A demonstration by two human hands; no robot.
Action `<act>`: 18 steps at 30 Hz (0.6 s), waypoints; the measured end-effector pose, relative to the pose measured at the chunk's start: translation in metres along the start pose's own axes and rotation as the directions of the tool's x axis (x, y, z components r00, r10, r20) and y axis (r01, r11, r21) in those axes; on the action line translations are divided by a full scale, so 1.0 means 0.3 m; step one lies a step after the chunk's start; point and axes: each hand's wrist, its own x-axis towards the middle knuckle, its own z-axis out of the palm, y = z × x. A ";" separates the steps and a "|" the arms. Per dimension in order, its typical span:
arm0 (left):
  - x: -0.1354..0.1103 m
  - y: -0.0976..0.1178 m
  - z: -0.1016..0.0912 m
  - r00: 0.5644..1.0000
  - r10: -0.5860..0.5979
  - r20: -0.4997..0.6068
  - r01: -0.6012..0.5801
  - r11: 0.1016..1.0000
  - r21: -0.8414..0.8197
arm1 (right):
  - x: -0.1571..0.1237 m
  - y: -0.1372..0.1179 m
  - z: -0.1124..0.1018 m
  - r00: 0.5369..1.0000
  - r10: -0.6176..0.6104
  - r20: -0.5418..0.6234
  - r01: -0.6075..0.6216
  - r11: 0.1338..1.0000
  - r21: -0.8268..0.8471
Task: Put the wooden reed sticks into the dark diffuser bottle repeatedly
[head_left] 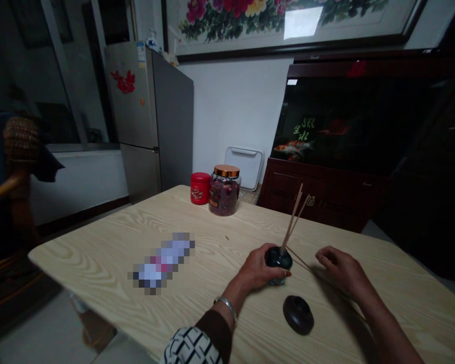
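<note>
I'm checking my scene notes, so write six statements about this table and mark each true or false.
1. The left hand grips a small dark pot. True.
2. The pot holds nothing. False: thin sticks stand in it, leaning.
3. The dark round piece sits on top of the pot. False: it lies on the table, nearer the person.
4. The red tin and the glass jar stand side by side at the far edge. True.
5. The glass jar is open. False: a copper-coloured lid closes it.
6. The right hand rests on the table, right of the pot. True.
</note>
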 end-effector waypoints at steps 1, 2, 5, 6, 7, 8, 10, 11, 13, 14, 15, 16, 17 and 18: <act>0.000 0.000 0.000 1.000 0.002 0.000 -0.002 1.000 0.001 | -0.004 0.035 0.008 0.999 0.026 0.048 -0.021 0.994 -0.103; 0.000 0.000 -0.001 1.000 0.006 0.001 -0.006 1.000 0.002 | -0.009 0.062 0.019 0.994 0.057 0.089 -0.040 0.982 -0.183; 0.000 -0.003 0.001 1.000 0.013 0.007 -0.013 1.000 0.000 | -0.021 0.093 0.055 0.983 0.112 0.143 -0.068 0.957 -0.281; 0.001 -0.005 0.002 1.000 0.014 0.007 -0.014 1.000 -0.005 | -0.023 0.091 0.064 0.983 0.116 0.143 -0.071 0.956 -0.284; 0.002 -0.006 0.003 1.000 0.016 0.006 -0.016 1.000 -0.010 | -0.023 0.087 0.071 0.983 0.117 0.141 -0.073 0.956 -0.285; 0.003 -0.008 0.005 1.000 0.016 0.005 -0.016 1.000 -0.014 | -0.023 0.083 0.076 0.983 0.120 0.139 -0.075 0.954 -0.290; 0.005 -0.010 0.007 1.000 0.013 0.004 -0.013 1.000 -0.021 | -0.023 0.076 0.080 0.983 0.122 0.137 -0.077 0.953 -0.295; 0.005 -0.011 0.007 1.000 0.010 0.005 -0.010 1.000 -0.024 | -0.023 0.074 0.079 0.983 0.121 0.136 -0.077 0.953 -0.294; 0.006 -0.013 0.007 1.000 0.008 0.009 -0.008 1.000 -0.027 | -0.022 0.069 0.067 0.983 0.120 0.137 -0.075 0.952 -0.295; 0.006 -0.013 0.006 1.000 0.010 0.009 -0.010 1.000 -0.029 | -0.020 0.063 0.056 0.985 0.112 0.130 -0.072 0.957 -0.279; 0.005 -0.013 0.005 1.000 0.012 0.008 -0.012 0.999 -0.031 | -0.018 0.053 0.041 0.990 0.096 0.107 -0.068 0.968 -0.241; 0.005 -0.013 0.005 1.000 0.014 0.009 -0.014 0.999 -0.031 | -0.015 0.037 0.022 0.995 0.075 0.067 -0.063 0.983 -0.170; 0.005 -0.012 0.004 1.000 0.016 0.010 -0.016 0.999 -0.030 | -0.011 0.016 0.001 0.998 0.061 0.012 -0.061 0.996 -0.063; 0.004 -0.011 0.003 1.000 0.018 0.010 -0.017 0.999 -0.030 | -0.008 -0.012 -0.020 0.996 0.066 -0.053 -0.062 0.995 0.084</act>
